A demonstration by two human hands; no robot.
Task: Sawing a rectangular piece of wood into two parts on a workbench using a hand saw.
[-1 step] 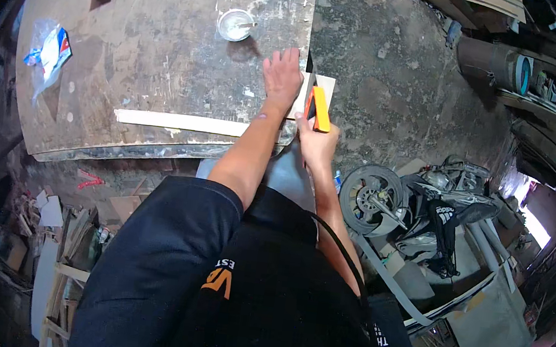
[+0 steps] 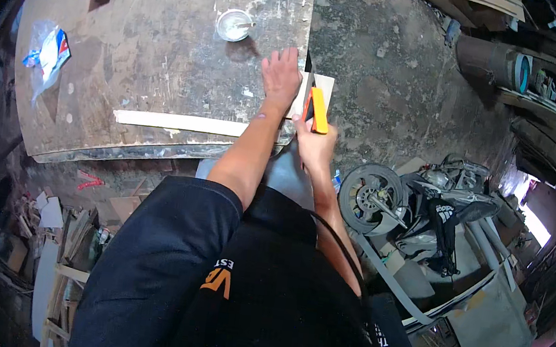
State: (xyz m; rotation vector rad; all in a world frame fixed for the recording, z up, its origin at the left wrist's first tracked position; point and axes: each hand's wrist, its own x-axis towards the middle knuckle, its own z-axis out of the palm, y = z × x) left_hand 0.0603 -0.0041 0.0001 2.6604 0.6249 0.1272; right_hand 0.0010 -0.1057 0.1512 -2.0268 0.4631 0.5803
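The right hand (image 2: pixel 315 147) is gripping one yellow-handled saw (image 2: pixel 320 113), its long axis pointing away from the body over one pale board (image 2: pixel 327 83) that is jutting past the right edge of the desk (image 2: pixel 165 78). The left hand (image 2: pixel 280 78), fingers slightly spread, is lying flat at the board's left (whether touching, I cannot tell). One strip (image 2: pixel 181 122) and one cup (image 2: pixel 233 23) are resting farther left.

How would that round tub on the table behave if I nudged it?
The tub would probably slide rather than roll, since it stands upright. Its white contents might spill if it tipped, because the top looks open.
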